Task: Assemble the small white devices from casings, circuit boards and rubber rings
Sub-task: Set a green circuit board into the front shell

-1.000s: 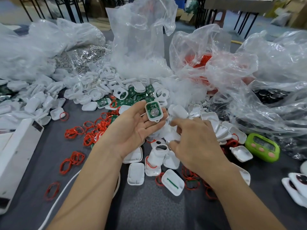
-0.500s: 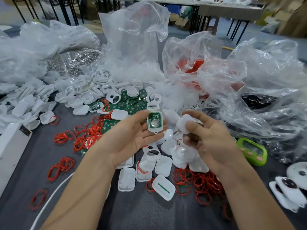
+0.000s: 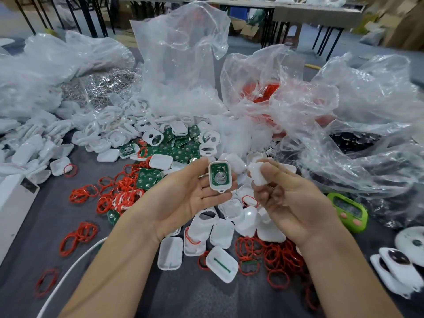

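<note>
My left hand (image 3: 183, 198) lies palm up over the table's middle. It holds a white casing half with a green circuit board (image 3: 219, 177) between the thumb and the fingertips. Just to its right, my right hand (image 3: 291, 203) pinches a plain white casing cover (image 3: 258, 174) between thumb and fingers, a small gap from the board. Below both hands lie loose white casings (image 3: 171, 252). Red rubber rings (image 3: 277, 255) are scattered on the grey table. Green circuit boards (image 3: 181, 145) are heaped behind the hands.
Crumpled clear plastic bags (image 3: 181, 53) of parts fill the back and right. A green timer (image 3: 348, 211) sits right of my right hand. A white box (image 3: 13, 203) stands at the left edge, a white cable (image 3: 68, 274) runs lower left, and assembled devices (image 3: 394, 269) lie far right.
My right hand picked a white cover out of the pile and lifted it up beside the board-filled casing. My left hand kept its hold and barely moved.
</note>
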`<state>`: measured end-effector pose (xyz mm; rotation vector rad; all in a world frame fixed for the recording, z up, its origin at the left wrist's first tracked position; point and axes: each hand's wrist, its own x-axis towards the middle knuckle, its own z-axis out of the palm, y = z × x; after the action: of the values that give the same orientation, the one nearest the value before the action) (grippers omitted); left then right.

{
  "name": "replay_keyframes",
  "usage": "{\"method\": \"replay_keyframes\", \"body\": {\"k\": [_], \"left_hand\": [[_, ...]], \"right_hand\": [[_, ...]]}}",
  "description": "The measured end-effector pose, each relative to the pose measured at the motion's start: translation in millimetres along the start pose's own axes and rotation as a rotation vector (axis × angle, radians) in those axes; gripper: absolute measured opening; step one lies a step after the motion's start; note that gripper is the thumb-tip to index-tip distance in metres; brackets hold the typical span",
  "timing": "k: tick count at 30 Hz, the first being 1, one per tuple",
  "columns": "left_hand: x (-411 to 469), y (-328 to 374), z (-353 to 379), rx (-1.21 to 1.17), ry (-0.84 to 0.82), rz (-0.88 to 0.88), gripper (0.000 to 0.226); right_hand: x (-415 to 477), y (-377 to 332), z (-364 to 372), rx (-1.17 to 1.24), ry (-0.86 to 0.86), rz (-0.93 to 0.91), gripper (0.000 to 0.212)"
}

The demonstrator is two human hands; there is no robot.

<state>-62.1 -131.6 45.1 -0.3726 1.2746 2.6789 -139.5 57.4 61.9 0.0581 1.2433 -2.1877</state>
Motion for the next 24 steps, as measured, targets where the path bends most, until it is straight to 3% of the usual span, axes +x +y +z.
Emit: {"method": "replay_keyframes", "body": {"k": [4,6,13,16,20,24], "left_hand": [[1.6,-0.5,-0.5,0.001,0.003,-0.007,0.060],[2.0,-1.0,-0.6,0.015,-0.001,-0.007,0.059],[1.9,-0.9,0.3,0.016,0.007,-0.008,0.061],[1.9,-0.9,0.4,0.031,0.002,-0.008,0.061],[2.9,-1.5,-0.1,0.051,-0.005,-0.016,0.060],[2.8,-1.2,-0.7,0.059,-0.009,-0.017,0.058]], "right_hand": [[2.4,0.2,1.5,0.228,0.016,0.126,0.031],[3.8,-0.3,1.2,0.297,-0.006,0.196,0.026],[3.7,0.1,-0.9,0.286,-0.045,0.209,0.019],[3.2,2.6,-0.4,0.204,-0.015,0.133,0.024],[1.8,5.0,-0.8,-0.082,-0.010,-0.017,0.016],[1.5,7.8,-0.6,-0.314,0.014,-0.113,0.024]]}}
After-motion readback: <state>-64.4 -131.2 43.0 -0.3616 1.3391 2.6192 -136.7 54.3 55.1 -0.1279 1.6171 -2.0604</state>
